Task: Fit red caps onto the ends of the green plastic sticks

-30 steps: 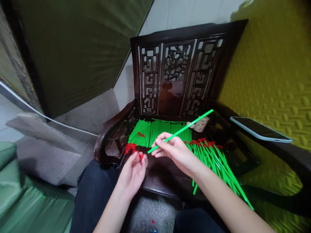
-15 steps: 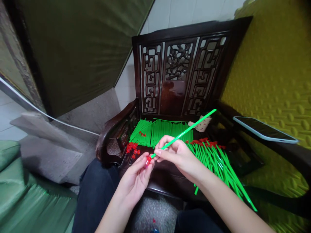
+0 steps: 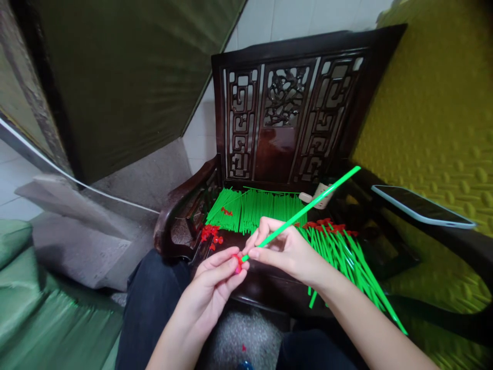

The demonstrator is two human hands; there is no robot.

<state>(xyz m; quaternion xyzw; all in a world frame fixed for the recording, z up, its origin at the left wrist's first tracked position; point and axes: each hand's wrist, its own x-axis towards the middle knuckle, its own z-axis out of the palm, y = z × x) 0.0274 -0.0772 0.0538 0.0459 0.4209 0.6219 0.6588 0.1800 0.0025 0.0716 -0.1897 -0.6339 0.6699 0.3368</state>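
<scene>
My left hand (image 3: 219, 275) pinches a small red plastic piece (image 3: 238, 263) between thumb and fingers. A long green plastic stick (image 3: 308, 206) is held by my right hand (image 3: 285, 252), with its lower end meeting the red piece. Whether that end sits inside the piece or only touches it, I cannot tell. The stick slants up and to the right. Past my hands, rows of green sticks (image 3: 265, 208) lie on the dark wooden chair seat. Small red pieces (image 3: 210, 234) are heaped at the left. Under my right forearm lies a pile of green sticks (image 3: 346, 262) with red ends.
A phone (image 3: 423, 205) rests on the chair's right armrest. A pale patterned cup (image 3: 322, 198) lies at the seat's back right. The left armrest (image 3: 167, 221) curves beside my knee. Green fabric (image 3: 57, 308) covers the lower left.
Both hands have shifted slightly down and to the right, with the red piece and stick between them. The stick's upper end has swung up and to the right.
</scene>
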